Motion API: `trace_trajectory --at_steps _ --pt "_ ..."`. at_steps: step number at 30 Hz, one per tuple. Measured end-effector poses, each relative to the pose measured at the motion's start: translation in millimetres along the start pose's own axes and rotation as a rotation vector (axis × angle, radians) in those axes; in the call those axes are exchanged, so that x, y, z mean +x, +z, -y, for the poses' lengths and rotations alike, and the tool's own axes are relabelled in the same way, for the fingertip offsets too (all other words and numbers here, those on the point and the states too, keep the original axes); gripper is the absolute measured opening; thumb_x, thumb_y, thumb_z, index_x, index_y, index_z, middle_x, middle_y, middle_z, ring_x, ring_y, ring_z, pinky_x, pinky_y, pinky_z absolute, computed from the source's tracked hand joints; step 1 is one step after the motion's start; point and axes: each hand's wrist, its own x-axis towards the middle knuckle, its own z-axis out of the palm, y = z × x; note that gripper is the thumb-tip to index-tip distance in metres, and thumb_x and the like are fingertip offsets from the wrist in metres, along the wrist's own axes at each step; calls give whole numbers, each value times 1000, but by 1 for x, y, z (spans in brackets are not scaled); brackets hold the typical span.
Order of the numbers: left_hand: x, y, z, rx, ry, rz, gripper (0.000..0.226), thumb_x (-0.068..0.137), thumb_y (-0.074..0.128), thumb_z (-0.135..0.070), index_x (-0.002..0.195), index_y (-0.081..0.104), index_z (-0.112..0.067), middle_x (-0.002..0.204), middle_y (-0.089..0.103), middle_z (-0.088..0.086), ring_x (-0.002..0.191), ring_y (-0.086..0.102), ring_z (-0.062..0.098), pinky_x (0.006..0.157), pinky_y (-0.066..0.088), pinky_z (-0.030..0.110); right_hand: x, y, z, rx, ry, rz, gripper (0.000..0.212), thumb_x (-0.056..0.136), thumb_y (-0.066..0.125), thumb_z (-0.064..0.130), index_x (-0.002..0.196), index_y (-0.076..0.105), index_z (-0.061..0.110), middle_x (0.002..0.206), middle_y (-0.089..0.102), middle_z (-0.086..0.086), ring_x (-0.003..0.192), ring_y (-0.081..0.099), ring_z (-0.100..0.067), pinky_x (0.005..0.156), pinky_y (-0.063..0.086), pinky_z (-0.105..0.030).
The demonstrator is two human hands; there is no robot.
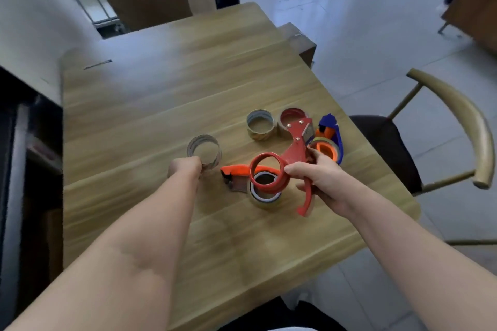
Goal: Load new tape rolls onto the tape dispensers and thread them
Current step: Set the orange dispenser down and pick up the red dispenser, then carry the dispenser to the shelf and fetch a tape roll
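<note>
Gripping a thin-walled roll [205, 150] by its near rim with the left hand [185, 167], fingers curled round it (fresh tape or bare core: hard to tell through the blur). Holding the red dispenser [295, 152] above the table [134, 105] in the right hand [321, 180], thumb and fingers closed on its curved handle, round hub [269, 174] out to the left. Roll left of that hub and apart from it, hole facing roughly upward; hub opening turned toward the camera. Probably calling for a short carry rightward and a tilt to line hole with hub. Just below the hub, on the table: an orange dispenser [236, 170] and a loaded roll [265, 196]. Farther back, two more rolls [260, 125]; a blue dispenser [332, 137] just beyond the right hand.
</note>
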Motion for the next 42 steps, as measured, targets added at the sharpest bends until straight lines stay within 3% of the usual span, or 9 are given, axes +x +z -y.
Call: trace_trajectory --at_steps 9,13,15,21,25,31,35,38,42 --pt "4 17 -8 -57 94 104 13 80 54 -8 72 62 -13 79 68 7 72 60 26 64 43 29 16 2 -1 84 17 -32 73 75 79 15 137 42 22 116 65 -3 106 63 -22 91 51 -37" --pt "-26 -3 -11 -119 183 146 24 85 56 -6 105 67 -14 81 69 2 70 63 17 63 45 26 14 12 3 92 19 82 73 75 79 13 131 38 35 113 70 -9 98 70 -22 73 53 -33" --pt "-50 -16 -11 -161 199 239 19 92 56 -12 109 64 -15 81 67 -2 66 59 11 60 43 26 12 18 5 77 6 144 71 75 79 13 130 38 34 113 71 -11 94 71 -22 70 54 -33" --pt "-139 -68 12 -141 292 487 34 95 56 -44 113 67 -17 109 72 0 99 67 17 87 52 36 -2 32 8 10 -60 341 50 78 77 22 123 58 12 113 71 -17 99 69 -24 69 53 -31" --pt "-195 -86 47 -129 356 222 19 96 59 -25 113 67 -19 102 71 3 100 65 19 86 49 36 -27 33 9 -43 -102 509 61 70 83 33 123 59 15 108 74 -10 92 70 -20 66 52 -30" --pt "-272 -113 106 -317 355 -210 21 93 59 -12 106 71 -21 106 72 4 97 65 20 78 52 32 -86 41 3 -122 -108 843 46 84 71 14 127 54 14 118 69 -11 106 67 -24 84 57 -46" --pt "-322 -143 157 -451 276 -463 13 92 62 -20 98 71 -26 100 71 -2 99 65 17 91 54 36 -140 65 -16 -192 -67 1014 49 83 73 18 127 53 12 114 70 -11 98 70 -23 66 58 -41" --pt "-359 -170 198 -556 257 -692 10 88 62 -24 83 70 -26 91 72 -2 93 68 20 88 56 39 -190 90 -35 -279 -78 1102 64 74 81 29 129 53 11 113 70 -12 93 70 -23 62 57 -35" --pt "-415 -202 259 -617 183 -877 11 92 59 -21 88 68 -26 89 67 -6 89 63 16 82 52 33 -258 121 -68 -334 -119 1181 54 77 79 28 122 53 13 103 69 -9 72 70 -19 49 54 -32"
